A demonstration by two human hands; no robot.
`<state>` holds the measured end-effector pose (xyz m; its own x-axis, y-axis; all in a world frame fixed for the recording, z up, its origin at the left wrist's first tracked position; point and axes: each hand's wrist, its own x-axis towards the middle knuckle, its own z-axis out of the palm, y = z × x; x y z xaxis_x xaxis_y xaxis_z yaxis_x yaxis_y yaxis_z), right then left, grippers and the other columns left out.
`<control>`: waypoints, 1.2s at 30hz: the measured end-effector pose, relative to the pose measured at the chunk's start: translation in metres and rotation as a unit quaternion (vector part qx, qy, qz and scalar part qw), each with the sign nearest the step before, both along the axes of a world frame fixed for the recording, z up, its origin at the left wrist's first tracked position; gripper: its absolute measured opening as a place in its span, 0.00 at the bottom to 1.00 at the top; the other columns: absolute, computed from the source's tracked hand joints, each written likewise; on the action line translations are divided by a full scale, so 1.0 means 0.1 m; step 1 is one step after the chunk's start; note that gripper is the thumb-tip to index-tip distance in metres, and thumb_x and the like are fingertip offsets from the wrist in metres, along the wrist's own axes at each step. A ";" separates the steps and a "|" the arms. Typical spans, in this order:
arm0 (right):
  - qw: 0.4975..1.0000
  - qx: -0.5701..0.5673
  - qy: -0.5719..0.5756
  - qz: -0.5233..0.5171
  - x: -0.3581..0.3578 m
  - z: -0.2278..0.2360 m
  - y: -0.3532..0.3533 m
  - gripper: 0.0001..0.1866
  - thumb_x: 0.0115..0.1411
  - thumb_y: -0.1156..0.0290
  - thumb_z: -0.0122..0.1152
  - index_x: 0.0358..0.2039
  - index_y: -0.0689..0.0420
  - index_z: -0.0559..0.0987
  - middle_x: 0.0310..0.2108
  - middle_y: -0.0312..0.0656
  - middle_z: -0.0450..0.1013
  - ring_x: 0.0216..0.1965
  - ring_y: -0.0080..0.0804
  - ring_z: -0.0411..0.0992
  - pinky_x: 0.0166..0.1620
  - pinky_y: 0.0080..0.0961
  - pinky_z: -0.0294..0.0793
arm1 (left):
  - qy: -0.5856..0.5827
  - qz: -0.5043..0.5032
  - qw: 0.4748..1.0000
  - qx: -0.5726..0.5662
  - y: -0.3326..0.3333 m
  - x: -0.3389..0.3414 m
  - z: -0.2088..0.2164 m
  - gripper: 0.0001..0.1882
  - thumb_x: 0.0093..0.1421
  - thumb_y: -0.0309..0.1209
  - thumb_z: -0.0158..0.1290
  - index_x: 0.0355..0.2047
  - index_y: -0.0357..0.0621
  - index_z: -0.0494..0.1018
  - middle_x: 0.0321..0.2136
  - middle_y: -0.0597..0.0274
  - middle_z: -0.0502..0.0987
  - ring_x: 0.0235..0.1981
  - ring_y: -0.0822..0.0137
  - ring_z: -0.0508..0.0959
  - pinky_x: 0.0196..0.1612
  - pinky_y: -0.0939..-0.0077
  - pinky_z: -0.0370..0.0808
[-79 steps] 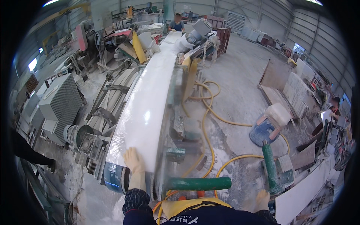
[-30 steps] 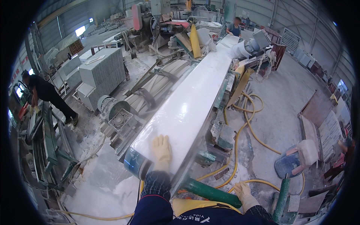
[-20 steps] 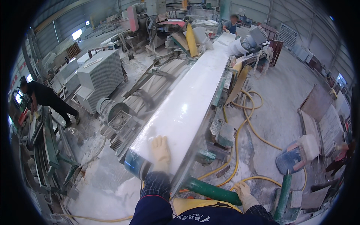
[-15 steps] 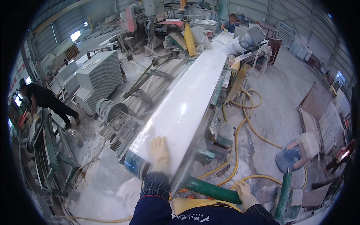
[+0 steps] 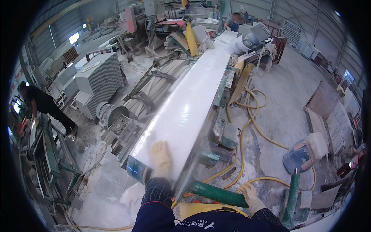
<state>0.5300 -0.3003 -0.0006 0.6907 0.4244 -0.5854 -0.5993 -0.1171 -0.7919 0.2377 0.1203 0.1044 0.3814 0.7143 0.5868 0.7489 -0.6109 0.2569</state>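
My left hand (image 5: pixel 161 157) wears a cream rubber glove and lies flat, fingers stretched forward, on the near end of a long, shiny white belt or slab surface (image 5: pixel 187 104). A blue curved band (image 5: pixel 138 170) shows at that end, beside my wrist. My right hand (image 5: pixel 251 196), in a matching glove, rests by the end of a thick green pipe (image 5: pixel 218 194). Its fingers reach out past the pipe, slightly bent, and nothing loose shows in them; the palm side is hidden.
Left of the white surface stands a dusty motor (image 5: pixel 112 116), with stacked slabs (image 5: pixel 98 75) behind. A yellow hose (image 5: pixel 243 147) coils on the right floor near a blue container (image 5: pixel 296 159). One person (image 5: pixel 233 24) stands at the far end; another (image 5: pixel 48 104) bends at left.
The view has shifted slightly. My left hand stays flat on the white surface and my right stays by the pipe. The far person has leaned down toward the surface's far end.
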 end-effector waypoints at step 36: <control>0.999 -0.019 -0.011 0.046 -0.08 0.16 0.03 0.26 0.67 0.74 0.57 0.63 0.66 0.64 0.53 0.54 0.75 0.52 0.40 0.77 0.54 0.29 0.75 | 0.026 0.012 0.998 -0.057 -0.12 -0.19 0.01 0.19 0.59 0.27 0.46 0.51 0.40 0.71 0.55 0.47 0.71 0.60 0.41 0.65 0.65 0.50 0.57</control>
